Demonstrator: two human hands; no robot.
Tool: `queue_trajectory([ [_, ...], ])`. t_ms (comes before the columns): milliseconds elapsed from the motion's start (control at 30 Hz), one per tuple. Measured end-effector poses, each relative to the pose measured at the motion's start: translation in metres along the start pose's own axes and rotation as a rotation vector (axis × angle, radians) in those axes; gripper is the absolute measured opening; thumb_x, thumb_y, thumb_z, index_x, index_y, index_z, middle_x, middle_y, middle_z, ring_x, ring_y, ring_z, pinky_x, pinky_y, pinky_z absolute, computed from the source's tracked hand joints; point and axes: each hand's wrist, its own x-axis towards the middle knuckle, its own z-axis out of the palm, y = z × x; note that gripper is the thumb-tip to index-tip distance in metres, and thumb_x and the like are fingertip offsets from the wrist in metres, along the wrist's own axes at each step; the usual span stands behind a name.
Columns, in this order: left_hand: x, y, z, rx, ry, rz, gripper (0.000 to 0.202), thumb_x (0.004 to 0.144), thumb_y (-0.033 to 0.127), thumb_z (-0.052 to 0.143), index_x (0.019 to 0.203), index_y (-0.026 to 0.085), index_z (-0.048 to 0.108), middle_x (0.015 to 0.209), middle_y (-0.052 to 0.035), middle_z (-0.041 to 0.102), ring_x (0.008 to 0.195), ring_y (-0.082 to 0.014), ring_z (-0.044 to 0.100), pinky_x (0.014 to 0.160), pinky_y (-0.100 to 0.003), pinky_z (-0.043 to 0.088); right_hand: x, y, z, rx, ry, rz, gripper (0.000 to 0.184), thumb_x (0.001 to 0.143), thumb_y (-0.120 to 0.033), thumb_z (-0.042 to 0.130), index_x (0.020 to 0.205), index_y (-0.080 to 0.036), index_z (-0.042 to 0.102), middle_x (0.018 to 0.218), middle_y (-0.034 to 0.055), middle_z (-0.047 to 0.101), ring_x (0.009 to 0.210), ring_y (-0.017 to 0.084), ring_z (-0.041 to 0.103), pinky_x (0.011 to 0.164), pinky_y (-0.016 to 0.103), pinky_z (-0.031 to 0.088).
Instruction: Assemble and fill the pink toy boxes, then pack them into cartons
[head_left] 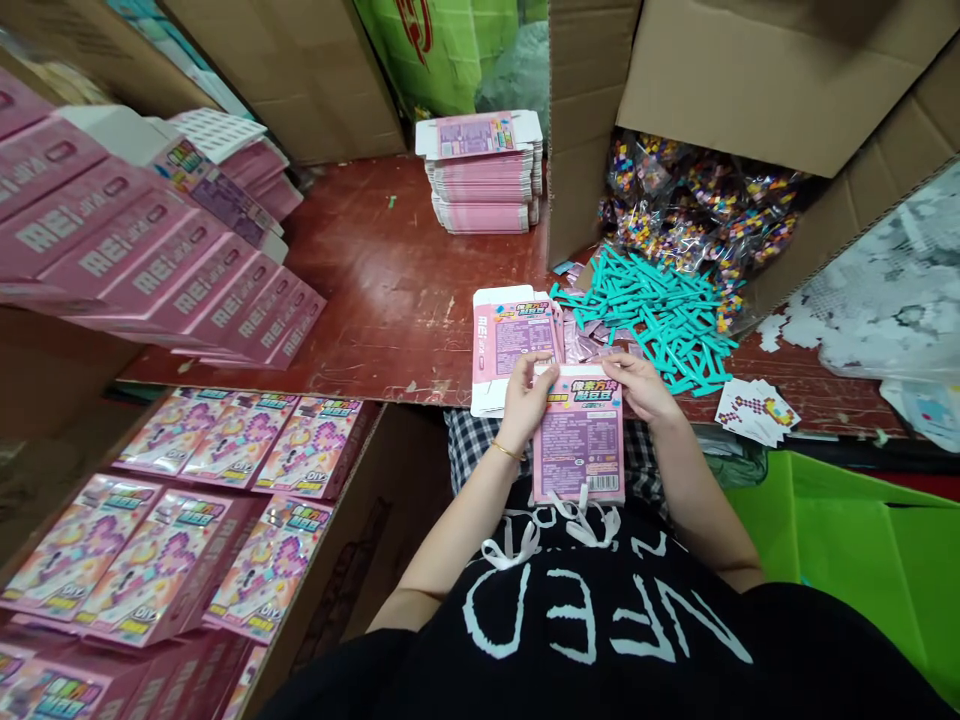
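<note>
A pink and purple printed box [579, 445] is held upright close to my body, its text panel facing me. My left hand [527, 400] grips its top left corner, and my right hand [641, 388] grips its top right corner. Just beyond the left hand, a flat pink carton [510, 345] with white flaps lies on the table edge. Behind the right hand spreads a heap of turquoise sticks [652, 310], with small purple packets [583, 340] beside it.
Flat cartons [484, 190] are stacked on the red table [367, 260]. An open cardboard box [589, 130] holds bags of colourful beads [697, 205]. Pattern cards [757, 412] lie at right. Pink boxes [142, 270] are piled at left; more finished-looking boxes [176, 565] fill a carton below.
</note>
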Motion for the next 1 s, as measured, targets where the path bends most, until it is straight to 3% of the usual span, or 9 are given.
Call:
queue_trajectory([
  [133, -0.003, 0.003, 0.002, 0.046, -0.053, 0.076, 0.019, 0.084, 0.037, 0.067, 0.084, 0.018, 0.065, 0.092, -0.0045, 0.07, 0.088, -0.0181, 0.064, 0.087, -0.033, 0.049, 0.002, -0.001, -0.006, 0.014, -0.016, 0.026, 0.039, 0.052, -0.049, 0.093, 0.076, -0.022, 0.077, 0.082, 0.0004, 0.075, 0.078, 0.016, 0.067, 0.079, 0.03, 0.055],
  [233, -0.013, 0.008, 0.005, 0.075, -0.149, 0.21, 0.026, 0.078, 0.037, 0.077, 0.092, 0.018, 0.066, 0.103, -0.0065, 0.069, 0.101, -0.0201, 0.064, 0.096, -0.035, 0.047, 0.0, 0.002, -0.013, 0.046, 0.008, 0.048, 0.042, 0.051, -0.051, 0.093, 0.076, -0.021, 0.076, 0.083, 0.0012, 0.076, 0.076, 0.016, 0.067, 0.077, 0.03, 0.055],
  [333, -0.013, 0.01, 0.008, 0.113, -0.111, 0.115, 0.031, 0.081, 0.036, 0.074, 0.104, 0.019, 0.062, 0.105, -0.0059, 0.067, 0.1, -0.0188, 0.063, 0.094, -0.033, 0.047, -0.007, 0.003, -0.011, 0.039, 0.015, 0.02, 0.043, 0.052, -0.049, 0.093, 0.079, -0.022, 0.074, 0.077, -0.0008, 0.074, 0.07, 0.015, 0.066, 0.074, 0.031, 0.055],
  [400, -0.007, 0.011, 0.008, 0.113, -0.06, 0.015, 0.022, 0.084, 0.034, 0.068, 0.097, 0.018, 0.061, 0.095, -0.0036, 0.067, 0.091, -0.0173, 0.063, 0.087, -0.031, 0.048, -0.01, 0.001, -0.006, 0.018, 0.017, -0.008, 0.041, 0.052, -0.043, 0.094, 0.08, -0.023, 0.072, 0.074, -0.0026, 0.072, 0.067, 0.014, 0.065, 0.071, 0.029, 0.054],
  [467, -0.001, 0.012, 0.008, 0.108, -0.03, 0.01, 0.015, 0.084, 0.03, 0.066, 0.09, 0.018, 0.06, 0.087, -0.0013, 0.065, 0.084, -0.0161, 0.061, 0.083, -0.029, 0.047, -0.011, -0.002, -0.002, -0.004, 0.019, -0.027, 0.038, 0.054, -0.039, 0.094, 0.079, -0.022, 0.07, 0.074, -0.0031, 0.072, 0.068, 0.014, 0.066, 0.069, 0.028, 0.054],
  [600, -0.001, 0.011, 0.01, 0.123, -0.07, 0.177, 0.012, 0.086, 0.029, 0.066, 0.091, 0.019, 0.062, 0.09, -0.0024, 0.066, 0.088, -0.0161, 0.062, 0.086, -0.03, 0.047, -0.006, -0.004, -0.006, 0.022, -0.043, 0.025, 0.037, 0.056, -0.038, 0.092, 0.083, -0.022, 0.071, 0.084, -0.0004, 0.075, 0.077, 0.018, 0.07, 0.075, 0.032, 0.056],
  [700, -0.007, 0.005, 0.01, 0.113, -0.134, 0.276, 0.022, 0.08, 0.036, 0.076, 0.087, 0.018, 0.065, 0.094, -0.005, 0.066, 0.093, -0.0184, 0.063, 0.09, -0.034, 0.048, -0.003, 0.002, -0.013, 0.058, -0.064, 0.04, 0.039, 0.055, -0.043, 0.091, 0.08, -0.021, 0.071, 0.092, 0.0032, 0.077, 0.086, 0.022, 0.072, 0.082, 0.037, 0.057],
  [900, -0.006, -0.003, 0.007, 0.093, -0.112, 0.272, 0.032, 0.073, 0.043, 0.083, 0.088, 0.018, 0.07, 0.109, -0.0099, 0.067, 0.108, -0.0225, 0.063, 0.101, -0.043, 0.046, -0.017, 0.004, -0.012, -0.153, -0.12, -0.179, 0.032, 0.068, -0.046, 0.086, 0.065, -0.021, 0.066, 0.101, 0.0066, 0.077, 0.098, 0.024, 0.071, 0.091, 0.043, 0.056],
  [1000, -0.001, 0.0, 0.006, 0.033, -0.133, 0.215, 0.033, 0.069, 0.045, 0.085, 0.078, 0.017, 0.069, 0.107, -0.0101, 0.068, 0.106, -0.0231, 0.065, 0.101, -0.044, 0.046, -0.023, -0.001, -0.01, -0.234, -0.149, -0.226, 0.028, 0.07, -0.043, 0.086, 0.07, -0.021, 0.068, 0.105, 0.0078, 0.076, 0.104, 0.024, 0.07, 0.096, 0.044, 0.054],
])
